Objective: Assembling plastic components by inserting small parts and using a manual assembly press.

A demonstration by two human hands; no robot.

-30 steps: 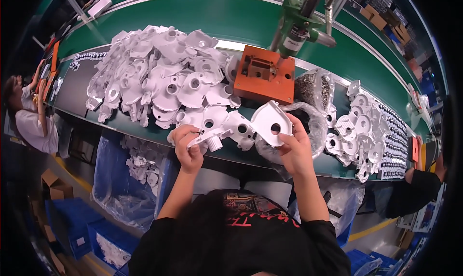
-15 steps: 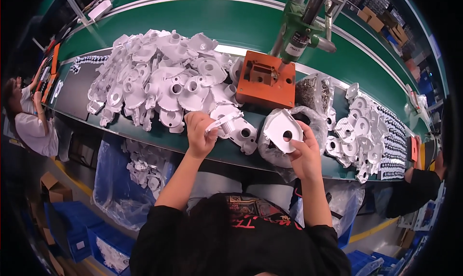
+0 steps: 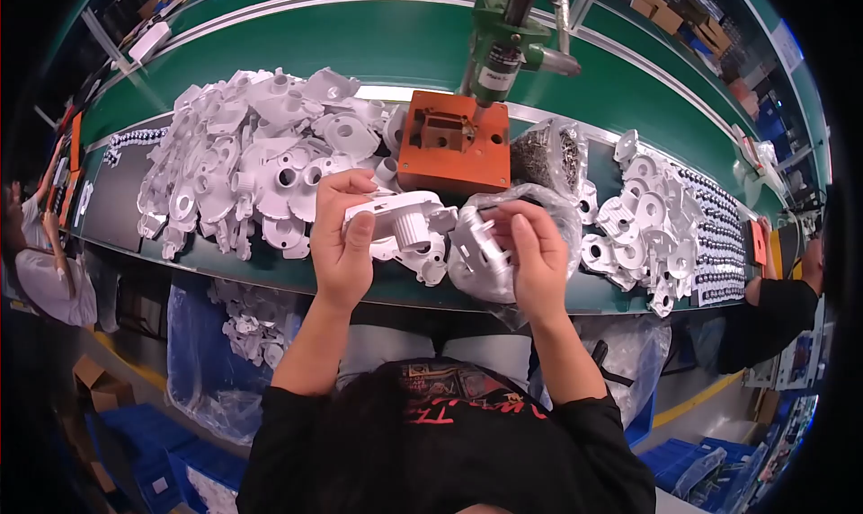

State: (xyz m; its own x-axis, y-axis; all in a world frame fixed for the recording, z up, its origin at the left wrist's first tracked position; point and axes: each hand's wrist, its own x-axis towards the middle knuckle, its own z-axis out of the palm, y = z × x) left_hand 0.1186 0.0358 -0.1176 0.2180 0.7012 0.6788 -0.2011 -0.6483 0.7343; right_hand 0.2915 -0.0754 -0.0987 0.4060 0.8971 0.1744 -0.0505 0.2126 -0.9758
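The left hand [image 3: 340, 244] grips one white moulded housing [image 3: 395, 217] above the surface [image 3: 270, 267] edge; the right hand [image 3: 532, 249] pinches a second white part [image 3: 481, 249] just beside it, in front of the single orange jig [image 3: 449, 143]. Bringing the two together probably goes best with both held level and edges aligned. A heap of white parts [image 3: 261, 163], too many to count, lies beyond the left hand; another pile [image 3: 647, 213] sits outward of the right.

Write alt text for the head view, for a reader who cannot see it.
A person's left hand holds a white plastic housing while the right hand grips another white part over a green workbench. Behind stand an orange fixture block and heaps of white parts.
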